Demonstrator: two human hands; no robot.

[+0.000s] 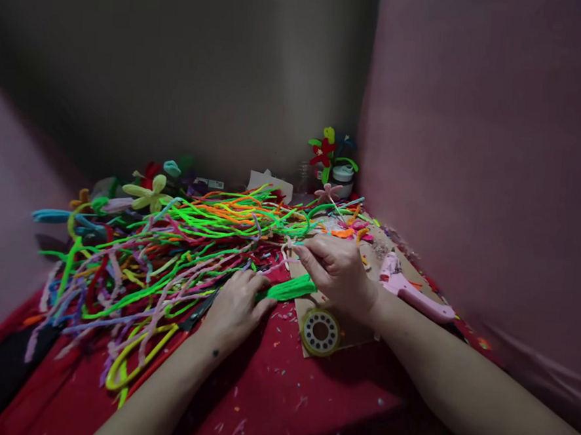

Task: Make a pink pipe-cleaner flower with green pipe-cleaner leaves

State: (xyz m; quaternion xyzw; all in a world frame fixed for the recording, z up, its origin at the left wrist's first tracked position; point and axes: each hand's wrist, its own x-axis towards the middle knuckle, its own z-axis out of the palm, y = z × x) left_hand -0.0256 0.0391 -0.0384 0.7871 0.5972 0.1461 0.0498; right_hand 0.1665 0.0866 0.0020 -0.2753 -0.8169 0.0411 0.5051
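My left hand (238, 303) rests palm down at the near edge of the pile of coloured pipe cleaners (211, 219), its thumb touching the left end of a bright green bundle (291, 288). Just right of that bundle's top, my right hand (334, 269) is closed in a pinch. A thin pale strand (287, 250) shows at its fingertips, with a small bit of turquoise beside the thumb; their full shape is hidden. Beneath the right hand lies a piece of cardboard (352, 333), and a roll of tape (320, 332) sits on its near corner.
A pink glue gun (418, 297) lies right of my right hand. Black-bladed scissors (198, 313) lie by my left wrist. Fuzzy flowers (324, 152) stand at the back beside a white-lidded jar (343, 175). Scraps dot the red cloth (260, 393). Walls rise behind and right.
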